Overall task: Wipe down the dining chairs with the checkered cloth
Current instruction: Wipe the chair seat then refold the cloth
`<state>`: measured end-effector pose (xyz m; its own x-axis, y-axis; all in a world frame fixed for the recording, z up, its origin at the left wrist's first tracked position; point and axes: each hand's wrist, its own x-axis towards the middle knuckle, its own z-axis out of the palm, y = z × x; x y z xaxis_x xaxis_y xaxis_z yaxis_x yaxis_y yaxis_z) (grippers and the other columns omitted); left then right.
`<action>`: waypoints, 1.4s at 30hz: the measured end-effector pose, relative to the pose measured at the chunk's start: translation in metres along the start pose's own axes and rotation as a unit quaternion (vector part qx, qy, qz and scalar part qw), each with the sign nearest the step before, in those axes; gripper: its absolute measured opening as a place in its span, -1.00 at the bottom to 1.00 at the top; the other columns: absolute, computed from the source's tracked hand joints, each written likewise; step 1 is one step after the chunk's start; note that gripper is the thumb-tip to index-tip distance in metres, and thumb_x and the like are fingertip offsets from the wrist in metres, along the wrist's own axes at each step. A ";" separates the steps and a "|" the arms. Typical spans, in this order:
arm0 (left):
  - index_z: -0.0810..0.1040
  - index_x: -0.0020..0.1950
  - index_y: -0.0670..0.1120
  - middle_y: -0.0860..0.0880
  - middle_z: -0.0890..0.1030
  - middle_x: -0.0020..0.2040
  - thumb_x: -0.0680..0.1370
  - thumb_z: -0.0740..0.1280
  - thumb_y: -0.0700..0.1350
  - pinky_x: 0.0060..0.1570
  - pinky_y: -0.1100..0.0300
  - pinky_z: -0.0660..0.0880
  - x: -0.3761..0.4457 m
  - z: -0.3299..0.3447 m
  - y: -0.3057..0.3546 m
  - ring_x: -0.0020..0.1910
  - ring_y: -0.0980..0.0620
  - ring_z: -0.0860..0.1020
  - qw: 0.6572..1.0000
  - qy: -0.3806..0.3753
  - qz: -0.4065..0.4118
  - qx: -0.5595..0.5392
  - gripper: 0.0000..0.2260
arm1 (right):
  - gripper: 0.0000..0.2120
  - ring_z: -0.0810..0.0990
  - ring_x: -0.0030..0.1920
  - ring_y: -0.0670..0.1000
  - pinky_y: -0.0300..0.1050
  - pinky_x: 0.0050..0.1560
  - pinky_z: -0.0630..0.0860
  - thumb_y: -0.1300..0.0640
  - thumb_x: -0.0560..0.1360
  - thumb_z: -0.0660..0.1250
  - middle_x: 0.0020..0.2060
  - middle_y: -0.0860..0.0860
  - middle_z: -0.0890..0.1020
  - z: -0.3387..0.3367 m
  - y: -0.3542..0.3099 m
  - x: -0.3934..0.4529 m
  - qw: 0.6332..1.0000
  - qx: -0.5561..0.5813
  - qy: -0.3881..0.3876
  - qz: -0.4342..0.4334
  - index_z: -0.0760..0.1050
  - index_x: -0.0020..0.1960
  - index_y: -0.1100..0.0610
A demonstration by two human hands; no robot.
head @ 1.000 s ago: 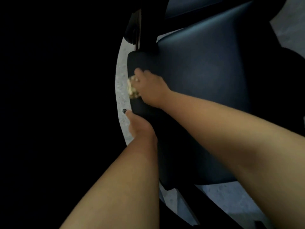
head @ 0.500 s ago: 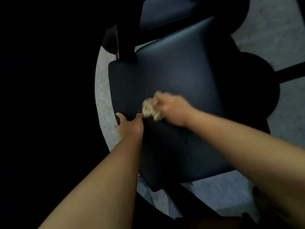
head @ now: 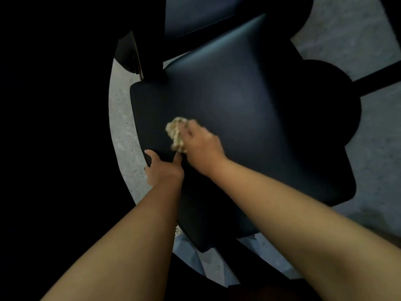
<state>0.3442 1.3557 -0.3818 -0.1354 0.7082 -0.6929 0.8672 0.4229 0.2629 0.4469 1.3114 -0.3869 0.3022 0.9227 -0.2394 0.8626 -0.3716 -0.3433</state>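
mid-wipe on seat (head: 249, 118): right hand (head: 201, 146) clutching bunched checkered cloth (head: 176, 133) near left edge; left hand (head: 163, 170) gripping seat edge. remaining chairs judged undone.

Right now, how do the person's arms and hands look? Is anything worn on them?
Both forearms are bare, with no sleeves, watch or bracelet in view. The left hand and the right hand wear no gloves. No rings can be made out; the picture is dim and slightly blurred.
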 end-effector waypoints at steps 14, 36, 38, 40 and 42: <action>-0.19 0.60 0.17 -0.15 -0.33 0.58 0.65 0.21 0.05 0.46 -0.31 -0.01 -0.034 0.012 0.027 0.56 -0.25 -0.27 0.926 -0.055 0.289 0.234 -0.32 | -0.49 0.54 -0.18 0.27 0.03 -0.15 0.47 0.20 0.41 0.28 0.15 0.15 0.42 -0.037 0.151 -0.081 0.890 0.025 0.211 0.404 0.38 0.37 0.06; -0.69 0.33 0.20 -0.05 -0.72 0.34 0.31 0.56 0.18 0.46 -0.31 0.00 0.010 -0.039 0.047 0.38 -0.25 -0.57 0.489 -0.155 0.479 0.712 0.33 | -0.46 0.54 -0.19 0.25 0.01 -0.19 0.50 0.25 0.37 0.31 0.12 0.19 0.45 -0.017 0.145 -0.160 0.891 0.041 0.217 0.398 0.43 0.36 0.14; -0.68 0.34 0.20 -0.05 -0.71 0.35 0.30 0.56 0.19 0.46 -0.31 0.00 0.008 -0.040 0.048 0.38 -0.24 -0.57 0.495 -0.156 0.479 0.708 0.33 | -0.54 0.55 -0.36 0.21 -0.06 -0.41 0.52 0.25 0.33 0.30 0.00 0.22 0.55 0.002 0.092 -0.164 0.951 0.052 0.183 0.246 0.54 0.23 0.21; -0.68 0.34 0.20 -0.05 -0.70 0.36 0.29 0.57 0.20 0.45 -0.31 0.00 0.007 -0.041 0.049 0.38 -0.23 -0.58 0.495 -0.158 0.482 0.705 0.34 | -0.60 0.59 -0.38 0.12 -0.14 -0.44 0.54 0.22 0.33 0.33 -0.06 0.18 0.64 0.020 0.053 -0.176 0.987 0.032 0.150 0.040 0.61 0.16 0.22; -0.68 0.34 0.21 -0.04 -0.70 0.36 0.29 0.57 0.19 0.45 -0.32 -0.01 0.007 -0.041 0.049 0.37 -0.23 -0.59 0.495 -0.162 0.484 0.703 0.34 | -0.51 0.61 -0.30 0.05 -0.15 -0.38 0.55 0.16 0.29 0.49 -0.01 0.14 0.65 0.026 0.044 -0.185 0.990 0.013 0.079 -0.118 0.58 0.22 0.20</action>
<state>0.3661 1.4044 -0.3457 0.5571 -0.0304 -0.8299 -0.0420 -0.9991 0.0084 0.4186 1.1218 -0.3819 0.1547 0.9879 -0.0054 0.9063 -0.1441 -0.3972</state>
